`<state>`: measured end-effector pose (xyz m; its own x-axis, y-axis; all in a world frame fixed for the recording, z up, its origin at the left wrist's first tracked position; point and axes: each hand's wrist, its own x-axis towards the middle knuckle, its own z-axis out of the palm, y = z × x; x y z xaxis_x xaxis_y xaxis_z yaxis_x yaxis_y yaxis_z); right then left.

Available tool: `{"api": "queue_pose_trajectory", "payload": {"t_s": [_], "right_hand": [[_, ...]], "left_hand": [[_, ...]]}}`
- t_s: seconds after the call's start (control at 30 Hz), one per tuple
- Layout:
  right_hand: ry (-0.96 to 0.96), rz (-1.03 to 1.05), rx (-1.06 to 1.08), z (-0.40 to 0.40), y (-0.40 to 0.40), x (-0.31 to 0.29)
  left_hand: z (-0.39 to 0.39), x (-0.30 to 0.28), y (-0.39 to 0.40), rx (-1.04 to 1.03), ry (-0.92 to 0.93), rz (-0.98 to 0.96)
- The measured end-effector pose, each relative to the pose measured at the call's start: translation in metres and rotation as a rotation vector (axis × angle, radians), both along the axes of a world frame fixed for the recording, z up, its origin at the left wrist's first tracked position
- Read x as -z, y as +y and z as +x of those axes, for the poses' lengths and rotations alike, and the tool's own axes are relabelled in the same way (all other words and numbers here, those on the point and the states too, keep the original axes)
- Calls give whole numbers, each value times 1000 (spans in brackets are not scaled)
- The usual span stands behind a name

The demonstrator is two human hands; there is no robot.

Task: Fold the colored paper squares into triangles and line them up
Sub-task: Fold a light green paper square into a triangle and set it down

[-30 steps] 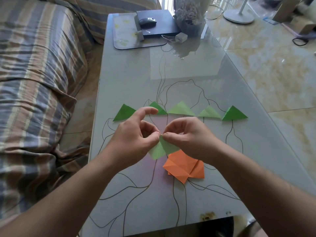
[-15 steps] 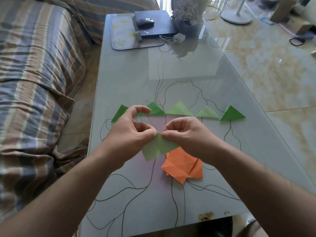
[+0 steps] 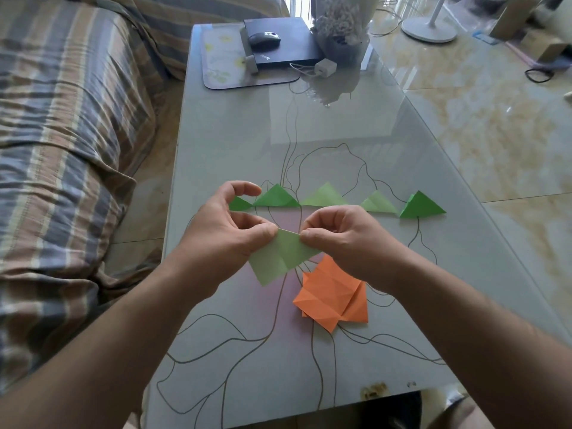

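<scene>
Now my left hand (image 3: pixel 226 233) pinches the upper edge of a light green paper (image 3: pixel 283 257) between thumb and curled fingers, its index finger arched up and free; my right hand (image 3: pixel 343 239) pinches the same edge just beside it, thumb against bent fingers, so the two grips nearly meet at the top of the sheet; the paper hangs from them above the table (image 3: pixel 356 134), creased down its middle and spread partly open, its lower corner pointing toward me. Just below and to the right of it, a stack of orange paper (image 3: pixel 332 297) lies on the glass, crumpled with fold lines, its top partly hidden by my right wrist. Beyond my hands, five green triangles stand in a row across the table: the leftmost dark green triangle (image 3: pixel 240 204) sits half behind my left index finger; next comes a second dark green triangle (image 3: pixel 276 197); then a pale green triangle (image 3: pixel 325 196); then a smaller pale triangle (image 3: pixel 378 204); and at the right end a bright green triangle (image 3: pixel 421 206). At the far end of the table I see a black box (image 3: pixel 297 48) with a computer mouse (image 3: pixel 264 38) on it; a striped sofa (image 3: pixel 62 134) runs along the left.
</scene>
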<state>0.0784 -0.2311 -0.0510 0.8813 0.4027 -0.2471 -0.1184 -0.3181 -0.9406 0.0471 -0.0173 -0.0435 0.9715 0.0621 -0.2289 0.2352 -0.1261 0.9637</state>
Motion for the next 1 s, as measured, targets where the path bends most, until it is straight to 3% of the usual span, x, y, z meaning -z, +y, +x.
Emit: {"api": "queue_pose_trajectory", "payload": {"t_s": [1.0], "right_hand": [[77,-79,-7,3,-9,-12]], "left_hand": [[6,-2,13,-70,57,-21]]}}
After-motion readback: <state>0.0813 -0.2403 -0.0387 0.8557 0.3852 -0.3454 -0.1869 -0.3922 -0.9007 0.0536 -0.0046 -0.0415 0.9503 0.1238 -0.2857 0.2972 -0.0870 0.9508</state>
